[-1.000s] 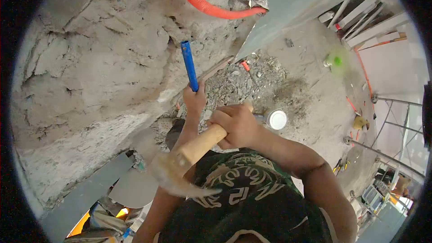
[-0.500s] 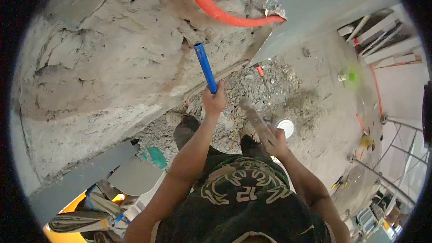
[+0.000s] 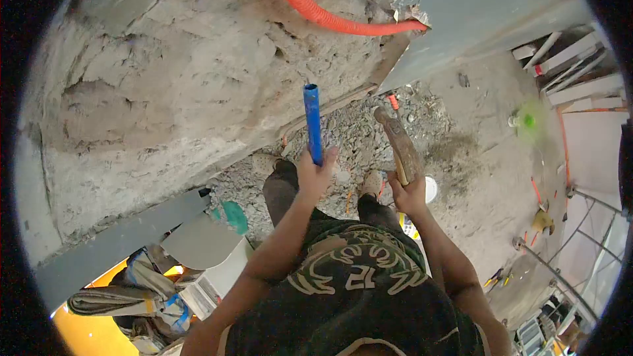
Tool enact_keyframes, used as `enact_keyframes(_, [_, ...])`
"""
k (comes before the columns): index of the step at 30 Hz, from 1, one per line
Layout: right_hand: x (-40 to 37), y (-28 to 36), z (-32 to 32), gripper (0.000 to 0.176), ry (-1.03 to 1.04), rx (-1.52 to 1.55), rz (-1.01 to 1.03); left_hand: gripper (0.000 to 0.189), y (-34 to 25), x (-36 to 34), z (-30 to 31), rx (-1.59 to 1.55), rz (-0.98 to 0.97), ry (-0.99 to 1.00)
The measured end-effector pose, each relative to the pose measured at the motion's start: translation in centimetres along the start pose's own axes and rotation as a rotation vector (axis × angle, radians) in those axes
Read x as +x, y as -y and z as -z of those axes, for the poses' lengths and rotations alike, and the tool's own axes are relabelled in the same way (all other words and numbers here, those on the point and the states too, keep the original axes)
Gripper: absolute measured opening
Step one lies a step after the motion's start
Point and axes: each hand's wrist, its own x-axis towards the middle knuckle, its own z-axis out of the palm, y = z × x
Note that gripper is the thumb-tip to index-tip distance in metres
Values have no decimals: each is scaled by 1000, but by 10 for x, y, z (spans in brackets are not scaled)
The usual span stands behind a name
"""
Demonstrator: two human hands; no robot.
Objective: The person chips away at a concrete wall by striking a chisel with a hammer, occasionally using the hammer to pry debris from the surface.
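My left hand [image 3: 316, 175] is wrapped round the lower end of a blue tube [image 3: 312, 118], which stands nearly upright in view with its open end toward the rough wall [image 3: 165, 86]. In my right hand [image 3: 408, 192] is a dusty, hammer-like tool [image 3: 399, 140], held near its lower part with its head pointing up and left. The tube and the tool are apart. Grey rubble [image 3: 349, 135] covers the floor beneath both hands, around my shoes.
An orange corrugated hose [image 3: 343, 25] runs across the wall. An orange-handled tool [image 3: 393, 101] lies in the rubble. A white bucket [image 3: 430, 189] is beside my right hand. Metal scaffolding [image 3: 560, 277] stands at the right, boards [image 3: 580, 66] at upper right, and rolled sheeting [image 3: 112, 301] at lower left.
The blue tube has moved down and right and is more upright. The tool in my right hand has swung more upright and shifted right. The view has shifted slightly.
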Motion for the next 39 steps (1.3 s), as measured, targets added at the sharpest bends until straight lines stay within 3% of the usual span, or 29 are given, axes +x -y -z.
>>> enact_keyframes(1, [-1, 7, 1, 28, -61, 32, 93, 33, -7, 5, 11, -23, -198, -95])
enact_keyframes(2, [-1, 11, 1, 32, -120, 65, 187, 33, -5, 12, 20, -23, -196, -109])
enact_keyframes(5, [1, 1, -4, 28, -87, 81, 226, 31, -3, 39, 39, 100, -212, -29])
enact_keyframes(12, [2, 54, -11, 24, -18, 165, 142, 42, -11, 59, 38, 173, -195, -42])
enact_keyframes(15, [-1, 81, -14, 33, -92, 386, 286, 46, -18, 53, 32, 225, -145, -79])
enact_keyframes(17, [-2, 96, -12, 49, -12, 647, 592, 48, -17, 51, 27, 250, -71, -88])
enact_keyframes(18, [2, 102, -20, 49, -3, 650, 595, 48, -22, 48, 28, 253, -69, -96])
enact_keyframes(20, [19, 116, -39, 56, -139, 803, 839, 51, -38, 45, 33, 212, -51, -40])
enact_keyframes(21, [32, 114, -45, 56, -132, 808, 846, 51, -39, 45, 33, 214, -53, -51])
enact_keyframes(23, [55, 102, -59, 56, -140, 358, 684, 52, -40, 44, 32, 231, -51, -51])
enact_keyframes(24, [60, 100, -59, 56, -141, 359, 694, 51, -37, 44, 30, 240, -30, -63])
enact_keyframes(26, [69, 99, -59, 50, 82, 206, 169, 50, -14, 45, 31, 255, -31, -63])
enact_keyframes(29, [48, 59, -71, 53, 5, 344, 273, 47, 10, 39, 39, 299, -42, -62])
enact_keyframes(31, [31, 63, -56, 56, 27, 369, 283, 47, 9, 24, 46, 319, -311, -71])
enact_keyframes(35, [22, 94, -32, 61, 47, 519, 338, 47, -1, 29, 45, 213, -313, -98])
enact_keyframes(39, [18, 108, -22, 63, 62, 612, 319, 48, -32, 48, 49, 221, -160, -57])
